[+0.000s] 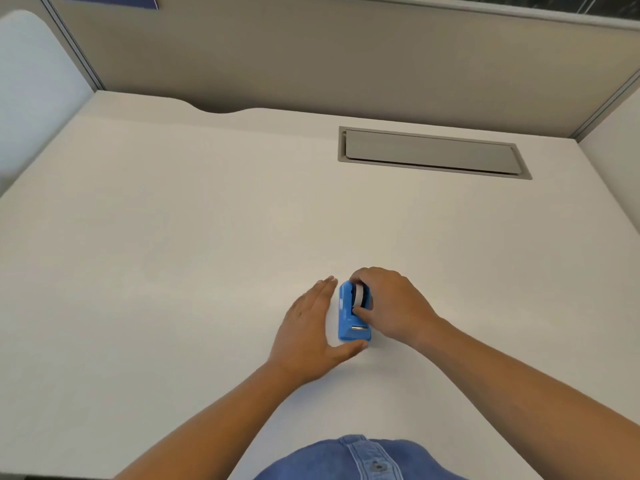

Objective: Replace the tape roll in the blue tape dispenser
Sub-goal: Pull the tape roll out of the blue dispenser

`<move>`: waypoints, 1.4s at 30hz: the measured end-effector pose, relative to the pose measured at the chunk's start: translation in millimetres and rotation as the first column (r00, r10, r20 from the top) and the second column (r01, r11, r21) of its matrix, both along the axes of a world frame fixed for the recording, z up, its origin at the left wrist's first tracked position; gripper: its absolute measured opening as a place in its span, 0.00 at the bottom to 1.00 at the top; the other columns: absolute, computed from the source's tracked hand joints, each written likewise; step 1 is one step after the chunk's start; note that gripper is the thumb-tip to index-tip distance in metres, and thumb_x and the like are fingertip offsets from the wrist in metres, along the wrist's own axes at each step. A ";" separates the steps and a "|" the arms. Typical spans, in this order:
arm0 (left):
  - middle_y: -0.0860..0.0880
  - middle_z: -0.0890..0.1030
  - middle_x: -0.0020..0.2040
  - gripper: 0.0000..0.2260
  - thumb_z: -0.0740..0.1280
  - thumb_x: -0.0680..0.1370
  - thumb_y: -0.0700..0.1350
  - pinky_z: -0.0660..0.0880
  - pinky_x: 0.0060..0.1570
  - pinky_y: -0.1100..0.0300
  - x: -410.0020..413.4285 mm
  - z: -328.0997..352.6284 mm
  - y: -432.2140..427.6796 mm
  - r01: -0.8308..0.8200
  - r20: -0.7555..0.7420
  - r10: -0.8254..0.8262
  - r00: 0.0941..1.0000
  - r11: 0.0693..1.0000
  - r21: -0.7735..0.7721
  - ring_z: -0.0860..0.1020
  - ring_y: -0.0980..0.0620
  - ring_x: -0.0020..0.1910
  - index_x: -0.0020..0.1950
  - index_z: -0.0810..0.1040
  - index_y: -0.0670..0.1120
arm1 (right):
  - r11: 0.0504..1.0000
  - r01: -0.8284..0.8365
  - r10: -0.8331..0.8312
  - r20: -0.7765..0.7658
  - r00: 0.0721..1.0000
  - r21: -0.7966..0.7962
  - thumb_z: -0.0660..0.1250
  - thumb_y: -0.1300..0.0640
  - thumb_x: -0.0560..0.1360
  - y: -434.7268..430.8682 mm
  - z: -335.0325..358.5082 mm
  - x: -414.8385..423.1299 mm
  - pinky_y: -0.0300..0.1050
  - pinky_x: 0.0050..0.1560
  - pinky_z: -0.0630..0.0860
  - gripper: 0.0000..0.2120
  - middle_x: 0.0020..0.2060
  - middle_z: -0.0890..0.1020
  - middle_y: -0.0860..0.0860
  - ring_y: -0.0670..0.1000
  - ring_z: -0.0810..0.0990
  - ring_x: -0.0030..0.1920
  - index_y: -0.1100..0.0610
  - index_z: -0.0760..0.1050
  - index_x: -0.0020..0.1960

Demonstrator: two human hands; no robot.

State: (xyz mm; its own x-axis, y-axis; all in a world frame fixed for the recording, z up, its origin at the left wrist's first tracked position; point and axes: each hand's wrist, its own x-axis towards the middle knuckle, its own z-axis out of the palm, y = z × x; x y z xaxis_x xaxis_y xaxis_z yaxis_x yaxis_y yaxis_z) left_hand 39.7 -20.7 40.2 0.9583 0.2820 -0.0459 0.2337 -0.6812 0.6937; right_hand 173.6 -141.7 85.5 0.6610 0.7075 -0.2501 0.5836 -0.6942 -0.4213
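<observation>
The right hand [391, 306] is curling over the tape roll [359, 296], fingertips on its far side and thumb on its near side, gripping it while it is sitting in the blue tape dispenser [349, 317]. The left hand [308, 327] is lying spread and flat beside the dispenser's left side, fingers stretched away from the body, thumb reaching under the near end by the metal cutter [359, 328]; it is grasping nothing, just bracing. The dispenser is standing on the white desk [173, 237], in the near middle. Well beyond it, to the far right, a grey cable hatch [429, 152] is sitting flush in the desktop. A grey partition [277, 57] is running along the far edge.
</observation>
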 end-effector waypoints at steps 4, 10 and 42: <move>0.58 0.62 0.78 0.47 0.76 0.62 0.65 0.59 0.61 0.67 20.7 9.5 -5.3 0.003 -0.013 -0.005 1.000 0.987 -0.158 0.65 0.57 0.71 0.71 0.48 0.66 | 1.000 0.003 -0.003 -0.015 1.000 0.004 0.70 0.55 0.69 2.5 -0.7 4.1 0.55 0.44 0.80 0.12 0.41 0.78 0.42 0.48 0.78 0.42 0.46 0.74 0.51; 0.58 0.72 0.71 0.55 0.78 0.64 0.59 0.70 0.57 0.62 31.8 -1.3 -5.6 -0.008 -0.085 -0.011 0.996 0.976 -0.217 0.75 0.53 0.64 0.77 0.41 0.60 | 0.999 -0.033 0.034 -0.022 0.999 0.017 0.71 0.56 0.68 5.2 1.2 11.0 0.52 0.43 0.81 0.13 0.41 0.78 0.42 0.49 0.78 0.43 0.48 0.76 0.52; 0.60 0.80 0.56 0.51 0.76 0.62 0.64 0.69 0.46 0.65 33.4 1.0 -5.8 -0.065 -0.094 0.060 0.994 0.996 -0.055 0.79 0.53 0.52 0.76 0.48 0.58 | 0.927 -0.339 0.355 0.083 0.931 -0.162 0.66 0.58 0.71 20.5 30.1 13.8 0.46 0.38 0.76 0.06 0.41 0.75 0.49 0.52 0.77 0.40 0.51 0.76 0.47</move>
State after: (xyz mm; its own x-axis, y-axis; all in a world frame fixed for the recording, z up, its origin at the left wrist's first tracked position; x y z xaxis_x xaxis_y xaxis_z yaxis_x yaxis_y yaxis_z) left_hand 73.1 -26.5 41.2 0.9298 0.3356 -0.1515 0.3396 -0.6228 0.7048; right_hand 187.4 -121.2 115.6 0.4092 0.8598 -0.3054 0.8354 -0.4877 -0.2537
